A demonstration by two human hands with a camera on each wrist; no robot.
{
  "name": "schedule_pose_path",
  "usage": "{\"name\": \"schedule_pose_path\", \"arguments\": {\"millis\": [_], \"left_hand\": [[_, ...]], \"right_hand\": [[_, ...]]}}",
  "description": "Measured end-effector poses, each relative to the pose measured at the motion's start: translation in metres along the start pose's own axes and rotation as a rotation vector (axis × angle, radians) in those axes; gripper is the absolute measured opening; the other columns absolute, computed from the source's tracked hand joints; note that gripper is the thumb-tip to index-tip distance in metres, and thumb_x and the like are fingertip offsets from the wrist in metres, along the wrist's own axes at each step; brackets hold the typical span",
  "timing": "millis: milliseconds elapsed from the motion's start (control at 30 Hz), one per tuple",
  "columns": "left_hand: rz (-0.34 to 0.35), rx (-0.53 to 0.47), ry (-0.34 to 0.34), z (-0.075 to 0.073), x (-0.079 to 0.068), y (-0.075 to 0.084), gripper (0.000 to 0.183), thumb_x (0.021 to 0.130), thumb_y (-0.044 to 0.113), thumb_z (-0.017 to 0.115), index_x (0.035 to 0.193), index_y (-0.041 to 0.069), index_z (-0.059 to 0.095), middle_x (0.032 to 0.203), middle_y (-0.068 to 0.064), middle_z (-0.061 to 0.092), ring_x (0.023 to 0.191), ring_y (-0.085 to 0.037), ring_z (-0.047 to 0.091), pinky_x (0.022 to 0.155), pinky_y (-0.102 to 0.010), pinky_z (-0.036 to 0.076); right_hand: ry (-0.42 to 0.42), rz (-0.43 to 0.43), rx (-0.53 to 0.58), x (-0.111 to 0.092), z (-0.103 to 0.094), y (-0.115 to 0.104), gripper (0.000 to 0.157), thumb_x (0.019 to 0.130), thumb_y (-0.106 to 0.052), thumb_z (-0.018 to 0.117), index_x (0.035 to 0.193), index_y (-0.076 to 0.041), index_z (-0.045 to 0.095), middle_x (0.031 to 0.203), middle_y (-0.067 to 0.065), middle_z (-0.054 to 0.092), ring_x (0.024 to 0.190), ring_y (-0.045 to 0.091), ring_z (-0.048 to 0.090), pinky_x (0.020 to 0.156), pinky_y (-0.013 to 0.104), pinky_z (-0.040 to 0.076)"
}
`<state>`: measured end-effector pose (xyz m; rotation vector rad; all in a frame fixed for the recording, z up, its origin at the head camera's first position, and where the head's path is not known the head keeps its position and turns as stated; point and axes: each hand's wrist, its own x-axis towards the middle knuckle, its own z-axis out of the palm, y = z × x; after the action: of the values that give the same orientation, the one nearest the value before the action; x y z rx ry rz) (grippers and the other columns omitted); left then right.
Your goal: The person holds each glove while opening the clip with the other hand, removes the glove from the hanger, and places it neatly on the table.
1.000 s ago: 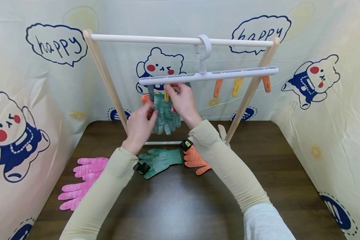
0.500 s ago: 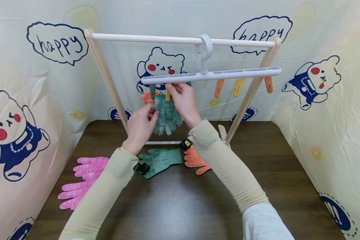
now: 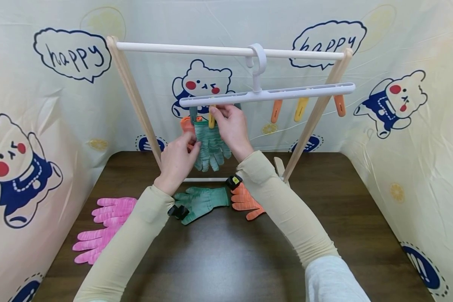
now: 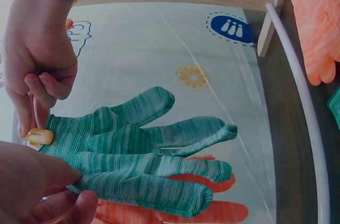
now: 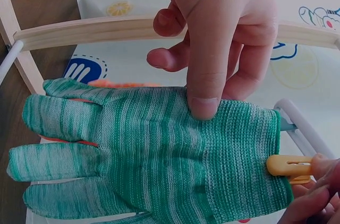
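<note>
A green striped glove (image 3: 210, 144) hangs fingers down, a yellow clip (image 5: 287, 165) on its cuff. My right hand (image 3: 232, 128) pinches that clip between thumb and fingers, just beneath the white hanger bar (image 3: 226, 99). With thumb and fingers, my left hand (image 3: 176, 159) pinches the glove's side edge near the cuff; the thumb (image 5: 204, 88) lies on the knit in the right wrist view. Behind the green glove hangs an orange glove (image 4: 223, 212), mostly hidden. A grey-green clip (image 3: 193, 115) sits left of the yellow one.
The hanger hooks over the white rod (image 3: 181, 49) of a wooden-legged rack (image 3: 134, 98). Orange (image 3: 276, 111) and yellow (image 3: 301, 110) clips hang at right. On the table (image 3: 219, 264) lie a green glove (image 3: 207, 201), an orange glove (image 3: 245, 201) and pink gloves (image 3: 94, 243).
The hanger bar has shifted slightly right, and the green glove and yellow clip with it. Both hands keep their pinches and have barely moved.
</note>
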<state>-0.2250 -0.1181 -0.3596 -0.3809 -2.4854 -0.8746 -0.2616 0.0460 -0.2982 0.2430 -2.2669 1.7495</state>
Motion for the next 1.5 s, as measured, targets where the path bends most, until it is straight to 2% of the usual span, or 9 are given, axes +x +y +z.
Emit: {"name": "schedule_pose_path", "arguments": {"millis": [200, 267, 467, 600, 700, 800, 933, 1267, 1500], "left_hand": [[0.000, 0.000, -0.004, -0.001, -0.001, 0.000, 0.013, 0.101, 0.017, 0.069, 0.103, 0.005, 0.068, 0.094, -0.014, 0.075, 0.066, -0.028, 0.064, 0.056, -0.042, 0.049], [0.002, -0.005, -0.004, -0.002, -0.001, -0.001, 0.013, 0.101, 0.017, 0.069, 0.103, 0.005, 0.069, 0.094, -0.014, 0.075, 0.066, -0.028, 0.064, 0.056, -0.042, 0.049], [0.009, -0.032, -0.011, -0.004, -0.004, -0.004, 0.011, 0.101, 0.016, 0.068, 0.102, 0.005, 0.068, 0.094, -0.014, 0.074, 0.068, -0.027, 0.063, 0.058, -0.041, 0.048], [0.016, -0.041, -0.016, -0.004, -0.006, -0.008, 0.010, 0.101, 0.014, 0.068, 0.104, 0.004, 0.069, 0.093, -0.014, 0.074, 0.071, -0.029, 0.065, 0.060, -0.044, 0.051], [0.020, -0.041, -0.019, -0.004, -0.007, -0.011, 0.011, 0.101, 0.013, 0.067, 0.105, 0.004, 0.070, 0.091, -0.015, 0.074, 0.072, -0.030, 0.066, 0.060, -0.045, 0.051], [0.023, -0.047, -0.019, -0.004, -0.009, -0.013, 0.010, 0.100, 0.012, 0.067, 0.105, 0.003, 0.070, 0.090, -0.014, 0.074, 0.072, -0.030, 0.067, 0.060, -0.045, 0.051], [0.022, -0.056, -0.013, -0.004, -0.013, -0.016, 0.009, 0.100, 0.012, 0.067, 0.103, 0.004, 0.070, 0.088, -0.013, 0.074, 0.073, -0.029, 0.069, 0.059, -0.044, 0.052], [-0.033, -0.025, -0.040, -0.004, -0.023, -0.021, 0.012, 0.101, 0.016, 0.067, 0.105, 0.005, 0.072, 0.088, -0.012, 0.074, 0.072, -0.028, 0.067, 0.058, -0.045, 0.051], [-0.030, -0.014, -0.065, -0.003, -0.032, -0.023, 0.013, 0.101, 0.017, 0.067, 0.107, 0.006, 0.073, 0.091, -0.012, 0.075, 0.071, -0.028, 0.068, 0.056, -0.045, 0.052]], "right_hand": [[0.004, 0.019, 0.000, -0.002, 0.000, -0.001, 0.030, 0.106, -0.028, 0.063, 0.125, -0.008, 0.071, 0.112, 0.006, 0.078, 0.051, 0.016, 0.048, 0.047, 0.025, 0.036], [0.007, 0.018, 0.005, -0.002, 0.001, -0.001, 0.030, 0.106, -0.028, 0.063, 0.125, -0.008, 0.071, 0.114, 0.005, 0.078, 0.054, 0.013, 0.051, 0.049, 0.024, 0.038], [0.011, 0.030, 0.025, -0.003, 0.003, -0.002, 0.030, 0.105, -0.029, 0.063, 0.125, -0.009, 0.071, 0.114, 0.004, 0.078, 0.052, 0.018, 0.049, 0.047, 0.025, 0.036], [0.027, 0.007, 0.025, -0.003, 0.004, -0.001, 0.028, 0.105, -0.026, 0.063, 0.124, -0.007, 0.071, 0.116, 0.006, 0.078, 0.073, 0.013, 0.064, 0.058, 0.023, 0.043], [0.032, -0.008, 0.027, -0.002, 0.004, 0.000, 0.028, 0.105, -0.024, 0.064, 0.125, -0.005, 0.071, 0.119, 0.008, 0.077, 0.092, 0.008, 0.066, 0.069, 0.022, 0.044], [0.022, 0.002, 0.023, -0.002, 0.004, 0.000, 0.029, 0.106, -0.026, 0.063, 0.126, -0.006, 0.070, 0.119, 0.007, 0.077, 0.072, 0.012, 0.062, 0.060, 0.024, 0.042], [0.000, 0.031, 0.014, -0.003, 0.004, 0.002, 0.031, 0.106, -0.030, 0.061, 0.129, -0.009, 0.067, 0.121, 0.005, 0.075, 0.047, 0.018, 0.044, 0.046, 0.025, 0.039], [-0.039, 0.034, 0.081, -0.003, 0.005, 0.008, 0.036, 0.106, -0.032, 0.061, 0.132, -0.008, 0.061, 0.121, 0.005, 0.073, 0.045, 0.015, 0.046, 0.047, 0.025, 0.043], [-0.027, 0.009, 0.145, -0.005, 0.006, 0.013, 0.037, 0.105, -0.032, 0.063, 0.135, -0.010, 0.062, 0.121, 0.005, 0.073, 0.046, 0.016, 0.047, 0.049, 0.025, 0.045]]}}
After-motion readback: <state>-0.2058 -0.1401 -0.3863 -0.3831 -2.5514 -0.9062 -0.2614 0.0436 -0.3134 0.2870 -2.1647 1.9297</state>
